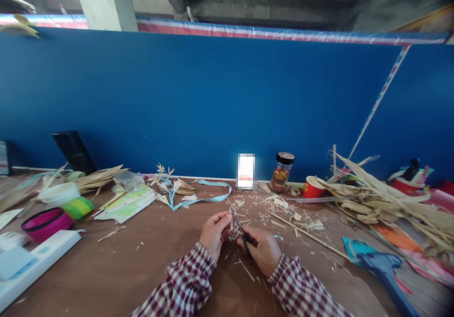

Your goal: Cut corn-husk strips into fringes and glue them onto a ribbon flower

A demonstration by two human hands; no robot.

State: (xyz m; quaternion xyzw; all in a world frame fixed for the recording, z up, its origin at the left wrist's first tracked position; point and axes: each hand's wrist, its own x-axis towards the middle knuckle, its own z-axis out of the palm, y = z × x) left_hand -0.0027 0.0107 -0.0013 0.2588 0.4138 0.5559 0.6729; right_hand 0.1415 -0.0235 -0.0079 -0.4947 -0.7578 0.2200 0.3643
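My right hand [265,250] is closed round the dark handles of a pair of scissors [245,240], whose blades point up and left toward my other hand. My left hand [213,235] is closed, its fingertips pinching a small pale strip of husk [231,222] beside the blades. The strip is small, and its lower part is hidden by my fingers. Cut husk scraps [248,199] lie scattered over the brown table under and beyond both hands. Behind them, a light blue ribbon [214,199] curls near a bunch of pale husk flowers [170,189].
A lidded jar [280,177] and red paper cup [314,188] stand near the blue partition [213,99]. To the right lie dried husks [383,189] and a blue glue gun [385,267]. On the left are a white power strip [46,260] and magenta container [46,225].
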